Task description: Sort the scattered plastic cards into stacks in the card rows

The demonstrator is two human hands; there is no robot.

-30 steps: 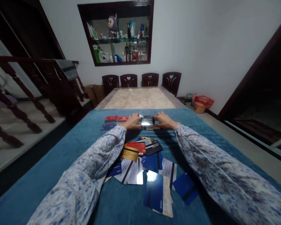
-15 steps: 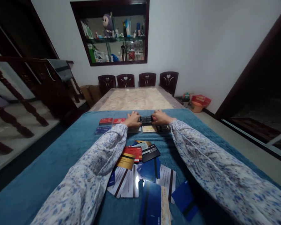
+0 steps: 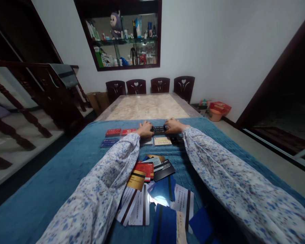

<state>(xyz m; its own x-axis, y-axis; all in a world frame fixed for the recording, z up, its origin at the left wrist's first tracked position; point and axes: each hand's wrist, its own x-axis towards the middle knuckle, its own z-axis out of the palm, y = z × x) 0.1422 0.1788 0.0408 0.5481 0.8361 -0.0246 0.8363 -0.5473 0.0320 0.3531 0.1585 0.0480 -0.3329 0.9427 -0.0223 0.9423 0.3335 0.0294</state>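
Note:
A black card (image 3: 158, 130) with pale print lies at the far side of the blue cloth, in the back row of cards. My left hand (image 3: 145, 129) grips its left end with bent fingers, and my right hand (image 3: 173, 126) has hold of its right end. In front of it are a cream card (image 3: 162, 141) and a dark card (image 3: 176, 140), partly under my right wrist. Left of my left hand sit two red cards (image 3: 113, 132) and a blue card (image 3: 109, 142). My left wrist partly hides a pale card (image 3: 146, 142).
Between my forearms lies a loose pile of overlapping cards, with a gold card (image 3: 136, 180), a black card (image 3: 164, 170) and a blue card (image 3: 165, 225). The blue cloth (image 3: 73, 162) covers the table's near part; chairs (image 3: 160, 85) stand at the far end.
Both hands stay at the ends of the black card, with hardly any movement. The view has shifted slightly, so the near pile appears a little lower.

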